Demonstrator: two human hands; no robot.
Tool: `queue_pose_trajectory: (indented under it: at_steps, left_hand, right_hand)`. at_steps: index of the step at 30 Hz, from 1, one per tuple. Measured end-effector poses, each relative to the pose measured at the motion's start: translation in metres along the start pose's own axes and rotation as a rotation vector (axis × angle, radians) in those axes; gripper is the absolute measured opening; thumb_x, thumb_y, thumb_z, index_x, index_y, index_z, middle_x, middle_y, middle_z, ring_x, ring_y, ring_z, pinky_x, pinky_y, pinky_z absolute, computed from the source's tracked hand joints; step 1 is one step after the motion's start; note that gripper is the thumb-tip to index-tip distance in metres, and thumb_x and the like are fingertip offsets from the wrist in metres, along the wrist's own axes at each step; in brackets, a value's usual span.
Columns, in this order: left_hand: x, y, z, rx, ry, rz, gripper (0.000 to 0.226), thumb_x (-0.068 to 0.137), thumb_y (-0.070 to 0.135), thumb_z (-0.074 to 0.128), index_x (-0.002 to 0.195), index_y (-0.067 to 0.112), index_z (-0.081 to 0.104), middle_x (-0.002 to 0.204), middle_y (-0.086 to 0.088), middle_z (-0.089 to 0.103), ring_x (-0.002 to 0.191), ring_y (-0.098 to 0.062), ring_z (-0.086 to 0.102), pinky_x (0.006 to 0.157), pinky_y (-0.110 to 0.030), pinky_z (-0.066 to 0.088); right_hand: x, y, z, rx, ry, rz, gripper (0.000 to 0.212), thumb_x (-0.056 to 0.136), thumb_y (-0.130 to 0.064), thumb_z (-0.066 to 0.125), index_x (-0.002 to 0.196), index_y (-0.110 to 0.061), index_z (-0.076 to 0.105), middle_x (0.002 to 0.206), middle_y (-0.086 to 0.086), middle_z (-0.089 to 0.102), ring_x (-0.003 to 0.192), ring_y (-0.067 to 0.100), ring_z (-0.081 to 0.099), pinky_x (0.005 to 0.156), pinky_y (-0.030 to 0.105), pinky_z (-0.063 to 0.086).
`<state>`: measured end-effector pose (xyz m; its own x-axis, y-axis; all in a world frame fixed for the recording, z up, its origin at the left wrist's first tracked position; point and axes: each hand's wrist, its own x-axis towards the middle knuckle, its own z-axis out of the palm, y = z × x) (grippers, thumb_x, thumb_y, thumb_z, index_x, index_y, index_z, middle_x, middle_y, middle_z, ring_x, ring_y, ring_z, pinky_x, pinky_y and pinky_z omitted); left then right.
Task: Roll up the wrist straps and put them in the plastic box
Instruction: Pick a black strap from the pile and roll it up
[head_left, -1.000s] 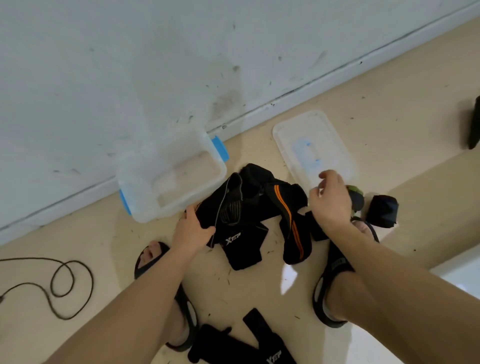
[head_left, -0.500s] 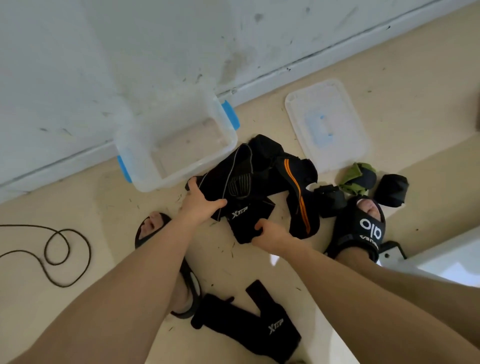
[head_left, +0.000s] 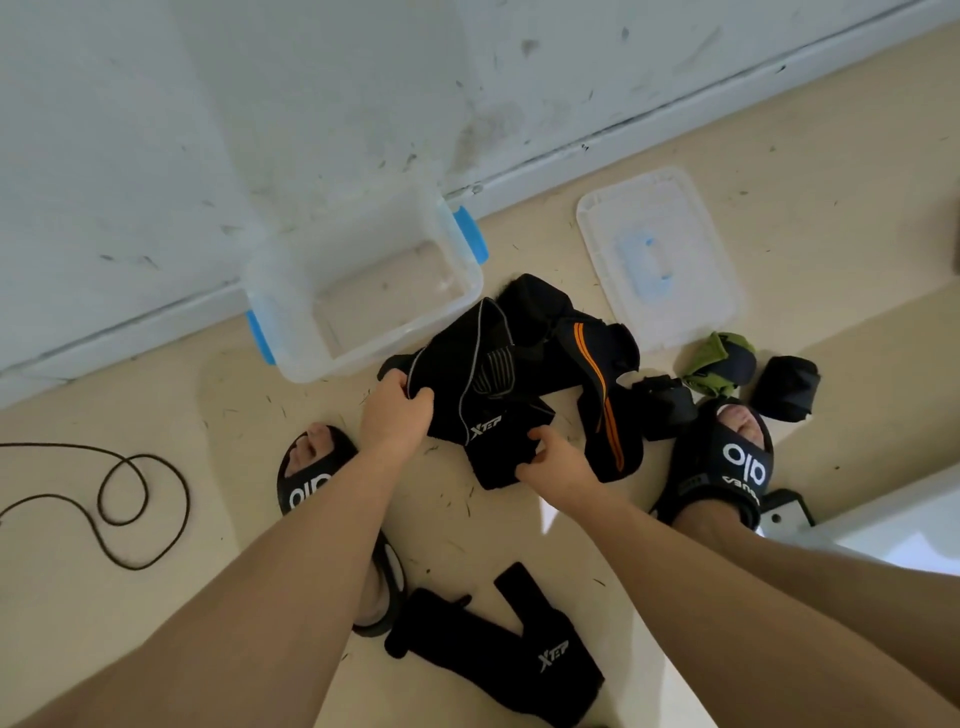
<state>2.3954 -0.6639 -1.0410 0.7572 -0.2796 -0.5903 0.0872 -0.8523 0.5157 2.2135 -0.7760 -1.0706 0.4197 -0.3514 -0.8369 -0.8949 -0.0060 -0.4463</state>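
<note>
A heap of black wrist straps (head_left: 493, 374) lies on the floor in front of the clear plastic box (head_left: 291, 332) with blue handles. My left hand (head_left: 396, 415) grips the left edge of a black strap with a grey line. My right hand (head_left: 558, 460) pinches the lower flap of the same strap, beside its white logo. A strap with an orange stripe (head_left: 602, 395) lies to the right. Three rolled straps sit further right: a black one (head_left: 667, 405), a green-and-black one (head_left: 719, 361) and another black one (head_left: 787, 387). One flat black strap (head_left: 498, 649) lies near my feet.
The box's clear lid (head_left: 660, 254) lies flat to the right of the box, near the wall (head_left: 311, 104). My feet in black sandals (head_left: 727, 462) stand either side of the heap. A black cable (head_left: 124, 499) loops on the floor at left.
My right hand left the rolled straps at right and came to the heap, taking hold of the logo strap's lower flap. My left hand has kept its grip on the strap's edge.
</note>
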Motion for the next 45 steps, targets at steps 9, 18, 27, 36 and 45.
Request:
queue_pose_trajectory:
  at_steps: [9,18,27,36,45]
  left_hand:
    - [-0.008,-0.015,-0.016,0.303,0.210,-0.068,0.037,0.092,0.022,0.062,0.120,0.011,0.040,0.119,-0.013,0.045,0.103,-0.035,0.050,0.089,-0.046,0.042]
    - [-0.021,-0.017,0.036,-0.060,-0.403,-0.206,0.069,0.096,0.035,0.068,0.154,0.018,0.035,0.123,-0.005,0.059,0.106,-0.020,0.059,0.089,-0.032,0.049]
    - [-0.012,-0.008,0.026,-0.465,-0.290,-0.381,0.068,0.089,0.027,0.080,0.145,0.011,0.045,0.126,-0.011,0.063,0.107,-0.025,0.069,0.090,-0.041,0.061]
    - [-0.036,0.027,0.012,-0.534,-0.359,-0.371,0.025,0.096,0.014,0.068,0.120,0.005,0.064,0.113,-0.017,0.072,0.100,-0.031,0.073,0.088,-0.043,0.062]
    - [-0.092,0.043,-0.015,-0.626,-0.428,-0.383,0.023,0.107,0.013,0.048,0.120,0.004,0.064,0.110,-0.014,0.074,0.096,-0.026,0.072,0.067,-0.033,0.057]
  right_hand:
    - [0.013,-0.009,0.005,0.213,-0.075,0.103,0.098,0.078,-0.013,0.085,0.159,-0.016,0.031,0.140,0.006,0.057,0.131,0.028,0.055,0.111,0.041,0.048]
    - [0.002,-0.016,0.011,0.278,-0.014,0.086,0.031,0.089,-0.003,0.067,0.121,-0.006,0.070,0.112,0.015,0.073,0.109,0.030,0.067,0.095,0.040,0.055]
    - [-0.031,-0.036,-0.016,0.440,-0.146,-0.036,0.013,0.082,0.006,0.057,0.089,-0.002,0.065,0.090,0.010,0.063,0.085,0.021,0.063,0.077,0.030,0.050]
    - [-0.082,-0.061,-0.037,0.501,-0.103,-0.105,0.029,0.074,-0.006,0.056,0.099,0.007,0.063,0.091,0.017,0.058,0.088,0.034,0.060,0.077,0.039,0.044]
    - [-0.121,-0.044,-0.043,0.344,-0.042,-0.153,0.022,0.097,-0.014,0.066,0.118,-0.017,0.071,0.110,0.006,0.075,0.101,0.020,0.072,0.094,0.035,0.059]
